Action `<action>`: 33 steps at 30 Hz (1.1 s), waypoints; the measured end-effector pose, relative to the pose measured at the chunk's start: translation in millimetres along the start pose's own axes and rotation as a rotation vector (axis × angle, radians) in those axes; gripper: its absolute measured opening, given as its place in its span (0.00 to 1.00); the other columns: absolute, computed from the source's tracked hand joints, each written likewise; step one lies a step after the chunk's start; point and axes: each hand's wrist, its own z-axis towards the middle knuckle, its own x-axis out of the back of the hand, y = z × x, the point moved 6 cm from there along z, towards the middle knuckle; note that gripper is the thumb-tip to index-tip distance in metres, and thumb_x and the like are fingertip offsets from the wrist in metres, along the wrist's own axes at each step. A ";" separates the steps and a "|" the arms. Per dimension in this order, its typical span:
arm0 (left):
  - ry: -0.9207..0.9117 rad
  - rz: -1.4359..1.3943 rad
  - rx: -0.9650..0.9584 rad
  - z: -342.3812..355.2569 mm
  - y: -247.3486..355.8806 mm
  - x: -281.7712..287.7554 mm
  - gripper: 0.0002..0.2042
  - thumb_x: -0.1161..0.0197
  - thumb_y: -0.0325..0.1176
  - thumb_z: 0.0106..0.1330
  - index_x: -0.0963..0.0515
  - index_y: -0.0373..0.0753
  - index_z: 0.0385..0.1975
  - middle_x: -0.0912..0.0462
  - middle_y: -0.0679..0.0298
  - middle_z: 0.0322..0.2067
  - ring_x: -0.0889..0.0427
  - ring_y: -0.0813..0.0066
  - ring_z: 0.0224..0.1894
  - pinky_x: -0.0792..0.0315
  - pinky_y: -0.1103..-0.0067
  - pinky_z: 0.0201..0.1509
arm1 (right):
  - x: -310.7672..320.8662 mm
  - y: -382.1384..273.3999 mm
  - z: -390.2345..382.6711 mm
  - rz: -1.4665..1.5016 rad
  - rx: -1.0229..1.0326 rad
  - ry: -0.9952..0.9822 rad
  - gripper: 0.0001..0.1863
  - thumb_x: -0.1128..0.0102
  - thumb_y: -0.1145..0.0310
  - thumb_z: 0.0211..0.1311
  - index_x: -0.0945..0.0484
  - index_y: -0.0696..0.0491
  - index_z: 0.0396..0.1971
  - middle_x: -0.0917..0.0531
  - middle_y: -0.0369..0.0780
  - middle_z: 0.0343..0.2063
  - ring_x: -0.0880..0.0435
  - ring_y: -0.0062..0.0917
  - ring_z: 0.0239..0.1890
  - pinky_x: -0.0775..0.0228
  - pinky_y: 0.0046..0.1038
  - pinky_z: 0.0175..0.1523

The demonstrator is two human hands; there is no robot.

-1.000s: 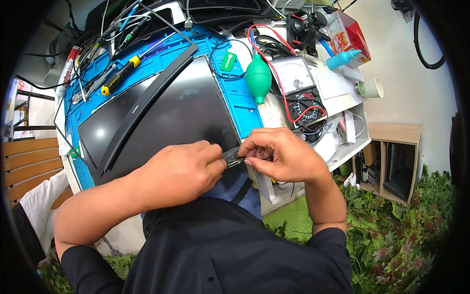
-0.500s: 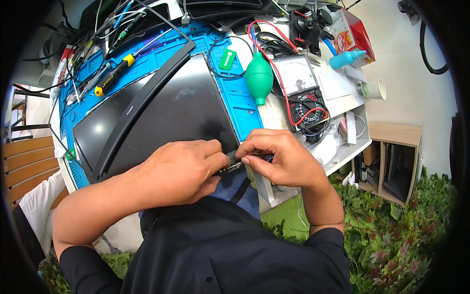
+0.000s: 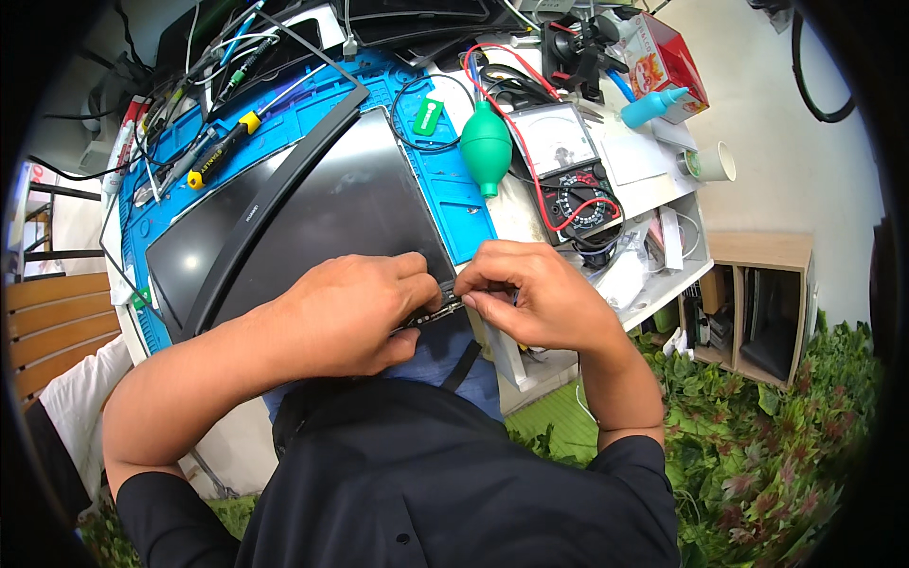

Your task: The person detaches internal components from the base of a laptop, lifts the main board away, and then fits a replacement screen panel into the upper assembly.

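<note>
A dark flat screen panel (image 3: 379, 204) lies across a blue work mat (image 3: 461, 222). Its near right corner carries a narrow strip with small metal parts (image 3: 441, 313), where both my hands meet. My left hand (image 3: 365, 308) is closed with curled fingers on the panel's near edge beside that strip. Thumb and forefinger of my right hand (image 3: 540, 295) pinch together right at the corner; whatever they hold is too small to make out. A long black trim strip (image 3: 260, 213) rests slantwise over the panel, near my left forearm.
Beyond the panel lie a yellow-and-black screwdriver (image 3: 222, 151) and cables. To the right are a green air blower (image 3: 486, 151), a multimeter (image 3: 579, 201) with a red lead, a light-blue bottle (image 3: 653, 107), a red-and-white box (image 3: 670, 66) and a paper cup (image 3: 717, 163). A wooden shelf (image 3: 757, 248) stands beyond the table edge.
The view has shifted slightly, so the table things sit a little further left. My hands stay at the panel's corner, and more of the strip with metal parts shows between them.
</note>
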 end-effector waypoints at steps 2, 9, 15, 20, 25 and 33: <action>-0.003 -0.040 0.014 0.0 -2.5 0.3 0.15 0.24 0.31 0.62 0.13 0.42 0.49 0.17 0.60 0.42 0.11 0.56 0.40 0.17 0.62 0.45 | -1.2 0.8 -2.6 -0.013 -0.008 0.017 0.07 0.28 0.78 0.63 0.11 0.59 0.41 0.13 0.41 0.34 0.13 0.31 0.35 0.22 0.32 0.38; -0.025 -0.035 0.060 0.6 0.7 0.8 0.14 0.23 0.31 0.63 0.12 0.41 0.49 0.13 0.60 0.41 0.10 0.60 0.39 0.17 0.65 0.45 | -7.7 -3.0 -16.1 0.004 -0.025 0.099 0.07 0.28 0.78 0.66 0.12 0.59 0.43 0.15 0.42 0.34 0.13 0.30 0.34 0.22 0.32 0.39; -0.061 -0.006 0.113 3.7 3.0 2.4 0.15 0.23 0.31 0.62 0.12 0.39 0.48 0.12 0.59 0.41 0.09 0.62 0.41 0.16 0.66 0.47 | -11.0 -10.2 -21.5 -0.059 0.003 0.208 0.06 0.30 0.77 0.67 0.13 0.59 0.42 0.12 0.45 0.38 0.10 0.41 0.42 0.19 0.40 0.50; -0.050 -0.006 0.150 3.6 7.3 3.2 0.13 0.23 0.31 0.62 0.11 0.39 0.46 0.13 0.60 0.38 0.10 0.62 0.42 0.17 0.66 0.49 | -12.1 -16.2 -20.8 -0.150 0.051 0.232 0.07 0.32 0.76 0.67 0.13 0.58 0.43 0.12 0.46 0.40 0.11 0.46 0.45 0.20 0.44 0.52; -0.029 0.061 0.146 2.7 13.7 3.0 0.11 0.23 0.32 0.64 0.10 0.38 0.45 0.13 0.59 0.38 0.10 0.60 0.41 0.17 0.64 0.49 | -11.7 -22.3 -17.2 -0.213 0.105 0.188 0.06 0.32 0.76 0.67 0.12 0.58 0.41 0.12 0.46 0.40 0.12 0.47 0.47 0.21 0.44 0.54; -0.033 0.070 0.214 6.3 10.9 3.1 0.19 0.31 0.48 0.76 0.09 0.35 0.45 0.08 0.48 0.39 0.08 0.47 0.45 0.18 0.58 0.53 | -12.8 -14.1 -20.0 -0.205 0.058 0.146 0.06 0.33 0.75 0.67 0.12 0.59 0.40 0.11 0.48 0.40 0.12 0.47 0.47 0.21 0.45 0.55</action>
